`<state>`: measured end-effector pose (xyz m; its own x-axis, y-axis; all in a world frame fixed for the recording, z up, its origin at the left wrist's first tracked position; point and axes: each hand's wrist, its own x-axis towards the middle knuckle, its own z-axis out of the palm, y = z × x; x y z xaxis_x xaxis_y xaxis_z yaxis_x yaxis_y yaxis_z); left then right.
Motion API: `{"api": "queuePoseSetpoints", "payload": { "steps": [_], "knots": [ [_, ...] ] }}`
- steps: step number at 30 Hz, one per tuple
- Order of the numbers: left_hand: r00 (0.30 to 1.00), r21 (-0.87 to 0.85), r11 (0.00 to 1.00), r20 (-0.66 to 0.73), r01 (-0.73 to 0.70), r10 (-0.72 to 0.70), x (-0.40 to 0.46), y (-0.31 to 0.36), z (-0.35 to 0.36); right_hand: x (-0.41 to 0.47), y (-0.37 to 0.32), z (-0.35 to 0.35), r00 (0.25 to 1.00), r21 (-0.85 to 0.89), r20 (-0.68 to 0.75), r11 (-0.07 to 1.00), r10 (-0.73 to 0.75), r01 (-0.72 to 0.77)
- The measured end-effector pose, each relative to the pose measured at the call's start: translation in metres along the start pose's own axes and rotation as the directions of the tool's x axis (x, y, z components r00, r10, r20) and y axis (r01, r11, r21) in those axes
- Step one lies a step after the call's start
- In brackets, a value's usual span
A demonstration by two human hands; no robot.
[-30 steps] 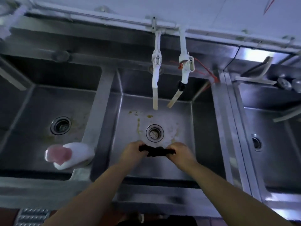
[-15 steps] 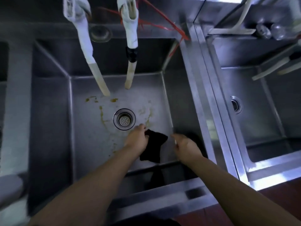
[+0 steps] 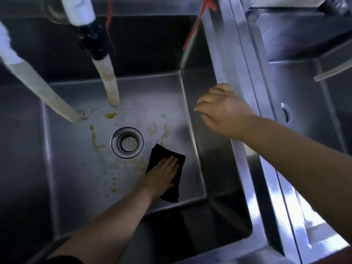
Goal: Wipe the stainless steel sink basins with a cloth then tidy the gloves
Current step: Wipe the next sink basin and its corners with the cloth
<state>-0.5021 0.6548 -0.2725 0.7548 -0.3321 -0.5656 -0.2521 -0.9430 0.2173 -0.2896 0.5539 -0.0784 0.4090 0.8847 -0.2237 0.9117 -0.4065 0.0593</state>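
A black cloth [image 3: 159, 155] lies flat on the floor of the middle steel basin [image 3: 72, 161], just right of the round drain [image 3: 127, 142]. My left hand [image 3: 163, 172] presses down on the cloth with straight fingers. My right hand [image 3: 223, 109] hovers above the basin's right wall, fingers loosely spread, holding nothing. Yellow-brown stains [image 3: 96, 141] mark the basin floor around the drain. No gloves are in view.
Two white tap pipes [image 3: 109, 77] hang down into the basin from the back. A steel divider rim [image 3: 245, 77] separates this basin from the right basin [image 3: 304, 103], which has its own drain [image 3: 286, 114]. A red cord [image 3: 196, 25] runs at the back corner.
My right hand let go of the cloth and rose to the right. My left hand flattened the cloth on the basin floor. The camera moved closer and to the right.
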Motion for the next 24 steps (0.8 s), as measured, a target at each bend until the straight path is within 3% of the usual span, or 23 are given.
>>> {"api": "queuePoseSetpoints", "payload": {
  "steps": [5, 10, 14, 17, 21, 24],
  "knots": [
    [0.975, 0.158, 0.981, -0.175, -0.111, 0.139, 0.017, 0.005, 0.017, 0.006, 0.005, 0.016, 0.996, -0.036, 0.091, 0.999, 0.008, -0.005],
    [0.819, 0.24, 0.866, -0.289, -0.44, 0.496, 0.041, 0.034, 0.035, 0.005, 0.007, 0.018, 0.999, 0.01, 0.037, 1.0, -0.014, 0.013],
    [0.77, 0.221, 0.822, -0.288, -0.525, 0.569, 0.046, 0.031, 0.037, 0.005, 0.007, 0.019, 0.999, 0.002, 0.041, 1.0, -0.006, 0.006],
    [0.809, 0.211, 0.871, -0.326, -0.443, 0.49, 0.054, 0.016, 0.027, 0.007, 0.006, 0.018, 0.999, -0.019, 0.054, 1.0, 0.006, -0.005],
    [0.881, 0.081, 0.981, -0.43, -0.178, 0.196, 0.081, -0.023, -0.007, 0.006, 0.007, 0.02, 0.999, -0.035, 0.037, 0.999, 0.011, -0.01],
    [0.884, -0.016, 1.0, -0.467, -0.026, 0.016, 0.113, -0.062, -0.04, 0.006, 0.007, 0.021, 0.999, -0.018, -0.042, 1.0, 0.01, -0.01]
  ]
}}
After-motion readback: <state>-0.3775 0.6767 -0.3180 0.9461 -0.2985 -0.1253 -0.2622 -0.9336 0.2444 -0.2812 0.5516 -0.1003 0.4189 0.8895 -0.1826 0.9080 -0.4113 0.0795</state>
